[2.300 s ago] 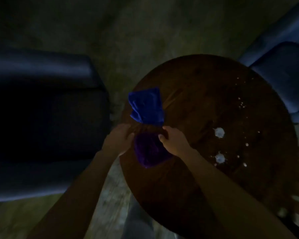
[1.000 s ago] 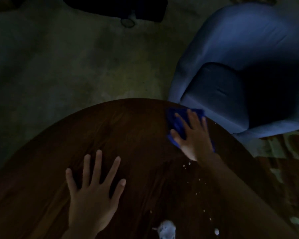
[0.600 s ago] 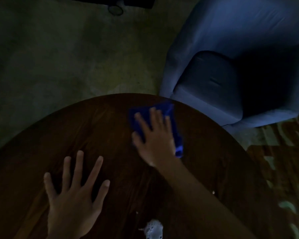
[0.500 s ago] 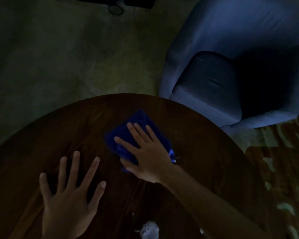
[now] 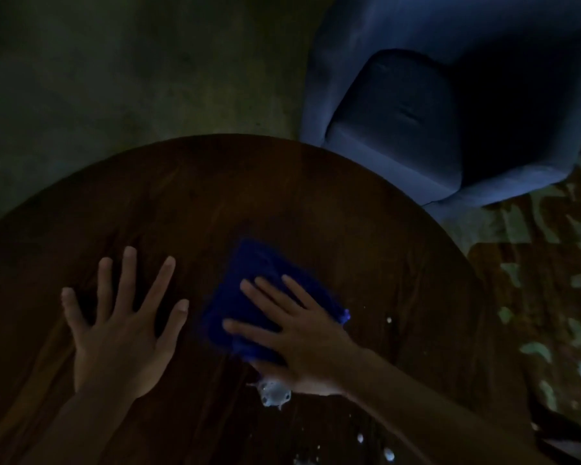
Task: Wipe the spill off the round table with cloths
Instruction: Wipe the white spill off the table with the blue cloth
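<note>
Both hands (image 5: 292, 333) flat — right on cloth (image 5: 249, 297)

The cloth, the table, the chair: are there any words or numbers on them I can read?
None. The picture is dark, and nothing shows writing:
cloth: plain blue, no label visible.
table: bare wood, only white spill drops.
chair: plain blue, no tag in view.
rug: a pattern, no letters.
</note>
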The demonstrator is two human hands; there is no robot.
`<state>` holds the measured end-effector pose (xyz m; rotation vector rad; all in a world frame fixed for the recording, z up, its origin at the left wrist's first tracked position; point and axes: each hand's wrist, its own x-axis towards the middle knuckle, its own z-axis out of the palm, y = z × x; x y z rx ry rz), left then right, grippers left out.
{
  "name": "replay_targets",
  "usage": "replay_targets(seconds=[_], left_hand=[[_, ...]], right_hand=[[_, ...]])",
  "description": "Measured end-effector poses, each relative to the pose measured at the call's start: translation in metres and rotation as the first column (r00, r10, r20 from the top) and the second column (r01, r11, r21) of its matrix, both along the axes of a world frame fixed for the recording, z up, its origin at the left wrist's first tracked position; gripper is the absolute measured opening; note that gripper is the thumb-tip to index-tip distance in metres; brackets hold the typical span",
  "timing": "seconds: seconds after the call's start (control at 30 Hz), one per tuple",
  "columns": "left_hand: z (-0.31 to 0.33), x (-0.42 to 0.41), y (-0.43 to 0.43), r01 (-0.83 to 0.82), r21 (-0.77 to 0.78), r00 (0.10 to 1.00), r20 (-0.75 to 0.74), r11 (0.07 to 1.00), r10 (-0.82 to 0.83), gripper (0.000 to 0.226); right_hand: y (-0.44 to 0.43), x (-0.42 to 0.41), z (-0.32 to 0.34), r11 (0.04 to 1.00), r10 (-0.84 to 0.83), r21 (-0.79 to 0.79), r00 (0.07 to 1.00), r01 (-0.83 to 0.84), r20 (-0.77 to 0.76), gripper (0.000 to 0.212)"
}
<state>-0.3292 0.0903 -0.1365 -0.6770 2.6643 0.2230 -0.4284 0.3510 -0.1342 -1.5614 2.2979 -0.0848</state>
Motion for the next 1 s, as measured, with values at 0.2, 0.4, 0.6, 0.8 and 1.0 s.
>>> replay_targets(seconds=[0.2, 0.4, 0.6, 0.8, 1.0], left_hand=[[-0.002, 0.003, 0.005, 0.015, -0.019, 0.999, -0.045, 1.0, -0.016, 0.07], [-0.009, 0.007, 0.002, 0.036, -0.05, 0.997, -0.061, 0.998, -0.04, 0.07], [-0.006, 0.004, 0.006, 0.033, -0.065, 0.997, -0.068, 0.997, -0.038, 0.073], [-0.003, 0.008, 0.011, 0.051, -0.112, 0.998, -0.025, 0.992, -0.054, 0.071], [0.009, 0.058, 0.05, -0.073, -0.012, 0.996, -0.058, 0.997, 0.072, 0.069]], right_hand=[[0.069, -0.128, -0.015, 0.783, -0.621, -0.149, 0.743, 0.604, -0.249, 0.058], [0.055, -0.014, -0.013, 0.931, -0.364, -0.048, 0.926, 0.361, -0.099, 0.064], [0.101, -0.031, -0.016, 0.995, -0.1, -0.02, 0.986, 0.098, -0.133, 0.065], [0.081, -0.065, -0.016, 0.768, -0.638, -0.049, 0.755, 0.639, -0.152, 0.064], [0.085, 0.066, -0.014, 0.988, 0.145, -0.038, 0.987, -0.148, -0.07, 0.073]])
